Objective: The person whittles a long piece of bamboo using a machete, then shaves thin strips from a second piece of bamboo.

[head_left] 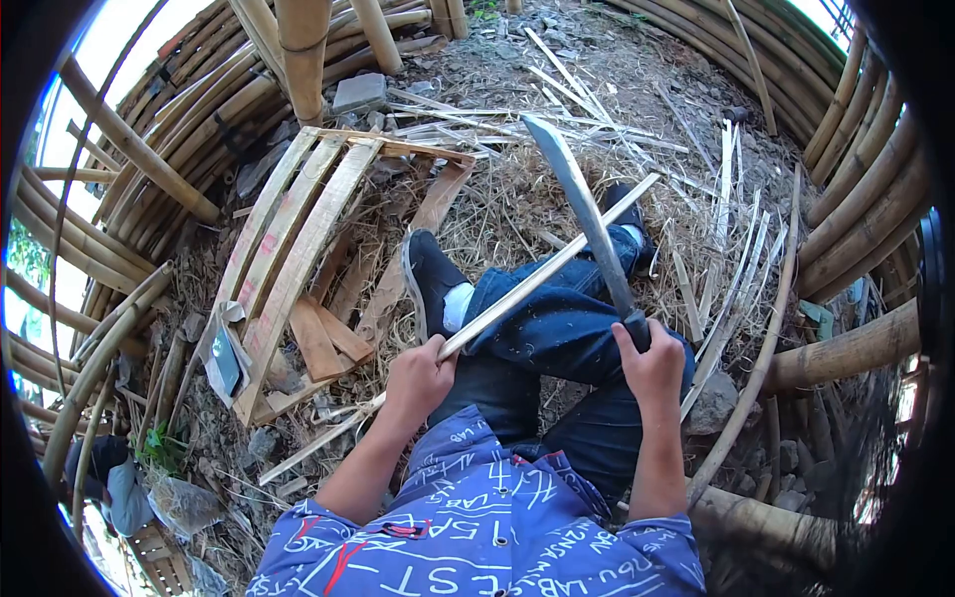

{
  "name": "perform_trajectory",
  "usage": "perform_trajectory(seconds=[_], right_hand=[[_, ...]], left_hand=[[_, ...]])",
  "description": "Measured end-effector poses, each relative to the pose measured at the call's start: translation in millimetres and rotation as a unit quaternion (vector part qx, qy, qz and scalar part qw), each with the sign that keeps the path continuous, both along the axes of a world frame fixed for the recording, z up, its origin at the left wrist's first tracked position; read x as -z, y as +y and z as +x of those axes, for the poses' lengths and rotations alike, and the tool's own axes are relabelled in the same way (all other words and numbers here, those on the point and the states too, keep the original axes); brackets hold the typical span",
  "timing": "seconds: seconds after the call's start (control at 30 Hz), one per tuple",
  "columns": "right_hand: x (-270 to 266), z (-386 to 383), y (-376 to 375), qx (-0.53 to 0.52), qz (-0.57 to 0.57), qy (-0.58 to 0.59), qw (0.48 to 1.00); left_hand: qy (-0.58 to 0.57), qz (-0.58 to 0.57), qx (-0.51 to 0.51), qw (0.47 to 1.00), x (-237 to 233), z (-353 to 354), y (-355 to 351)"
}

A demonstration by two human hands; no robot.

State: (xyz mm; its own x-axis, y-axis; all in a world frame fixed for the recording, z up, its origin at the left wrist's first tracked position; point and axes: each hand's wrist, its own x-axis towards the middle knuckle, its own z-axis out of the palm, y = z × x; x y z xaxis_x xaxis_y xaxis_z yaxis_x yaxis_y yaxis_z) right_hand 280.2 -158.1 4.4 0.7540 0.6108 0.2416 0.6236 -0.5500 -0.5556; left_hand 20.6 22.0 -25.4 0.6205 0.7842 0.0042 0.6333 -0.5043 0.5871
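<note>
My left hand [419,378] is closed around a long pale bamboo strip [537,276], which slants from the lower left up across my crossed legs. In my right hand [652,363] is the dark handle of a machete [587,204]. Its long blade points up and away and crosses over the strip beyond my knee in this view. Wood shavings [512,199] lie in a heap around my feet. Both my legs, in dark jeans [547,323], are folded in front of me beneath the strip.
A slatted wooden pallet piece [298,234] leans at the left, with short boards [328,338] by it. Split bamboo strips [731,189] lie scattered ahead and right. Bamboo poles [856,343] stack on both sides. A grey block [359,94] and a stone [711,403] sit on the ground.
</note>
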Motion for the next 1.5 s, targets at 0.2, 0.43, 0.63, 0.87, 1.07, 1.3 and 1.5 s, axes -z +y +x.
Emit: perform_trajectory(seconds=[0.2, 0.43, 0.63, 0.87, 1.07, 1.3, 1.5], right_hand=[[-0.2, -45.9, 8.5, -0.109, 0.005, 0.100, 0.989], [-1.5, -88.3, 29.2, -0.183, 0.024, 0.092, 0.978], [-20.8, -75.0, 34.6, -0.199, 0.040, 0.010, 0.979], [-23.0, -71.7, 29.0, -0.203, 0.043, -0.021, 0.978], [-23.7, -70.7, 24.6, -0.194, 0.045, -0.032, 0.979], [-23.2, -67.2, 20.7, -0.190, 0.049, -0.039, 0.980], [-24.1, -65.8, 18.8, -0.191, 0.054, -0.057, 0.978]], left_hand=[[-0.015, 0.012, -0.006, 1.000, -16.0, 19.7, 3.1], [-0.045, -0.026, -0.010, 0.999, -40.7, 27.0, -5.7], [-0.088, -0.010, -0.002, 0.996, -65.1, 23.1, -10.3], [-0.094, 0.027, 0.013, 0.995, -78.4, 17.8, -13.4], [-0.078, 0.031, 0.020, 0.996, -86.3, 17.9, -12.7], [-0.079, 0.038, 0.023, 0.996, -91.7, 20.1, -14.7], [-0.096, 0.058, 0.036, 0.993, -91.9, 20.8, -14.5]])
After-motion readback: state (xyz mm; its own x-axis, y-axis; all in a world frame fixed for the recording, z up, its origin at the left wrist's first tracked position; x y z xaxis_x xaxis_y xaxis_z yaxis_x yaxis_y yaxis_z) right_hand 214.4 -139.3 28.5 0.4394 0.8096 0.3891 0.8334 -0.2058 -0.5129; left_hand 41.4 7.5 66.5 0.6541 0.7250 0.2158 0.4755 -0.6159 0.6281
